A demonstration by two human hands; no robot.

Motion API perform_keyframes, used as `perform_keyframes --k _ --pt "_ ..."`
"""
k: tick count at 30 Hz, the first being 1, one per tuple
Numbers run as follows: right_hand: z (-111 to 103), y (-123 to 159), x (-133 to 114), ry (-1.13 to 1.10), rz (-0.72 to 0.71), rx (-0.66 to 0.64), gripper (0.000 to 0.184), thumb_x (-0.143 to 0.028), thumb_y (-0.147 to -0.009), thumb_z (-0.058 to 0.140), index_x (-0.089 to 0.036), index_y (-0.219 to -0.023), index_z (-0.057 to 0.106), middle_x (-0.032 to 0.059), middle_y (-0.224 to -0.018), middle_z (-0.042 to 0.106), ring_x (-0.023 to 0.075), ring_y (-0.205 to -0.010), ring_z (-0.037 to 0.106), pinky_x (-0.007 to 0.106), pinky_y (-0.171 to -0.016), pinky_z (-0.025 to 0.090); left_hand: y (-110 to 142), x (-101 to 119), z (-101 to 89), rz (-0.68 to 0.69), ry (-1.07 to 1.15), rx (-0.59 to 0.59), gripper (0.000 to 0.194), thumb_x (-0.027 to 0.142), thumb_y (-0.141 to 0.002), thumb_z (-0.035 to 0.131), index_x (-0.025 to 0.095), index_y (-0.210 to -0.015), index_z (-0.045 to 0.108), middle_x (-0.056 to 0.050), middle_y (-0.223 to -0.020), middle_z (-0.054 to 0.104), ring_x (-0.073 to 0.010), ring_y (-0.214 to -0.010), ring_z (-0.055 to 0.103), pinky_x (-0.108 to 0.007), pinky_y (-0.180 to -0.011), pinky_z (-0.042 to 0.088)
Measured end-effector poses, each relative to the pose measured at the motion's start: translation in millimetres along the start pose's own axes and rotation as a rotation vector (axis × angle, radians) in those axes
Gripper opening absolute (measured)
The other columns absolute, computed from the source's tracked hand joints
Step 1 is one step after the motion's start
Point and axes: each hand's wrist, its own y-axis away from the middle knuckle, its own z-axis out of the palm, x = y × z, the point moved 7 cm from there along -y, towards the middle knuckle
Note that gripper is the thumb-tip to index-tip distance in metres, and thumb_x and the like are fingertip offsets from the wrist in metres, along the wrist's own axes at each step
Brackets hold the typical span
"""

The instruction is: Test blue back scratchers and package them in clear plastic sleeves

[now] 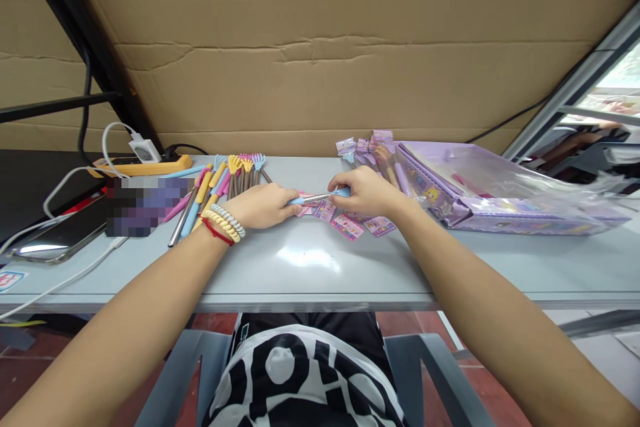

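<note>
A back scratcher [316, 198] with light blue ends and a metal shaft lies level between my hands, just above the table. My left hand [263, 205] is closed round one blue end. At the other blue end, my right hand [365, 191] pinches with thumb and fingers, which partly hide it. Small pink and purple printed cards [347, 227] lie under and in front of my hands. Left of my left hand is a pile of back scratchers [203, 192] with yellow, blue and pink grips and claw heads. Bagged back scratchers with header cards [383, 140] lie behind my right hand.
A purple printed box [525, 219] with clear plastic film stands at the right. To the left are a phone [60, 232], white cables, an orange power strip [175, 165] and a charger [145, 149]. Cardboard [340, 87] walls off the back of the table [310, 280].
</note>
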Motion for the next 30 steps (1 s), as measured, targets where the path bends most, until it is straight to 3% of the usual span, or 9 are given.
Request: perform_keyframes --k 6,11,14,18,20,23,26,30 --pt "3.2 0.3 3.2 -0.027 0.019 -0.05 0.024 -0.031 -0.078 0.057 -0.016 -0.091 0.071 0.0 -0.069 0.062 0.0095 -0.057 0.047 0.023 -0.057 0.033 -0.4 0.5 0.4 0.007 0.005 -0.011 0.044 0.048 -0.094 0.03 0.023 -0.114 0.061 -0.007 -0.08 0.065 -0.0219 -0.07 0.059 -0.029 -0.059 0.034" --pt "-1.8 -0.5 13.4 -0.078 0.038 -0.05 0.025 -0.03 -0.078 0.058 -0.014 -0.094 0.07 0.0031 -0.086 0.067 0.0123 -0.074 0.056 0.022 -0.067 0.038 0.4 1.1 -0.3 0.008 0.008 -0.008 0.047 0.05 -0.095 0.03 0.025 -0.121 0.06 -0.007 -0.086 0.067 -0.0224 -0.074 0.061 -0.029 -0.061 0.036" --pt "-16.8 2.5 28.0 -0.113 0.12 0.001 0.025 -0.029 -0.078 0.059 -0.012 -0.092 0.069 0.0037 -0.082 0.066 0.0129 -0.073 0.057 0.023 -0.067 0.039 1.4 1.1 -1.3 0.018 -0.01 0.002 0.05 0.051 -0.095 0.027 0.032 -0.133 0.052 -0.006 -0.088 0.068 -0.0221 -0.072 0.061 -0.029 -0.062 0.037" --pt "-52.7 17.3 58.8 -0.151 0.264 0.165 0.022 -0.03 -0.076 0.059 -0.014 -0.087 0.07 0.0017 -0.081 0.066 0.0136 -0.073 0.058 0.023 -0.067 0.04 1.8 0.0 -0.6 0.021 -0.01 -0.004 0.053 0.054 -0.095 0.026 0.032 -0.135 0.051 -0.007 -0.086 0.068 -0.0227 -0.07 0.062 -0.03 -0.062 0.038" --pt "-72.6 31.3 81.9 -0.124 0.383 0.274 0.022 -0.031 -0.075 0.06 -0.015 -0.087 0.071 0.0026 -0.085 0.067 0.0157 -0.077 0.059 0.024 -0.069 0.041 1.7 0.7 -0.3 0.032 -0.008 -0.001 0.053 0.055 -0.095 0.025 0.033 -0.136 0.05 -0.007 -0.084 0.068 -0.0229 -0.071 0.062 -0.03 -0.063 0.039" --pt "-97.8 61.8 123.3 -0.01 0.683 0.44 0.021 -0.027 -0.075 0.06 -0.014 -0.087 0.072 0.0069 -0.088 0.067 0.0179 -0.081 0.058 0.026 -0.074 0.041 1.5 1.2 0.4 0.024 -0.019 -0.007 0.054 0.056 -0.095 0.025 0.029 -0.133 0.053 -0.008 -0.084 0.068 -0.023 -0.071 0.062 -0.03 -0.063 0.039" --pt "-107.6 91.3 155.2 0.054 0.972 0.496 0.026 -0.026 -0.075 0.06 -0.012 -0.093 0.072 0.013 -0.094 0.066 0.0195 -0.086 0.057 0.028 -0.076 0.04 1.6 2.2 0.8 0.016 -0.033 -0.021 0.057 0.057 -0.094 0.025 0.024 -0.127 0.059 -0.009 -0.084 0.067 -0.023 -0.072 0.062 -0.03 -0.063 0.039" --pt "-112.0 113.2 169.4 0.08 1.193 0.466 0.031 -0.026 -0.075 0.061 -0.014 -0.101 0.071 0.0154 -0.105 0.065 0.0223 -0.094 0.056 0.029 -0.074 0.038 2.1 3.0 0.4 0.013 -0.031 -0.029 0.058 0.057 -0.094 0.024 0.023 -0.123 0.061 -0.009 -0.084 0.067 -0.0229 -0.071 0.062 -0.03 -0.063 0.04"
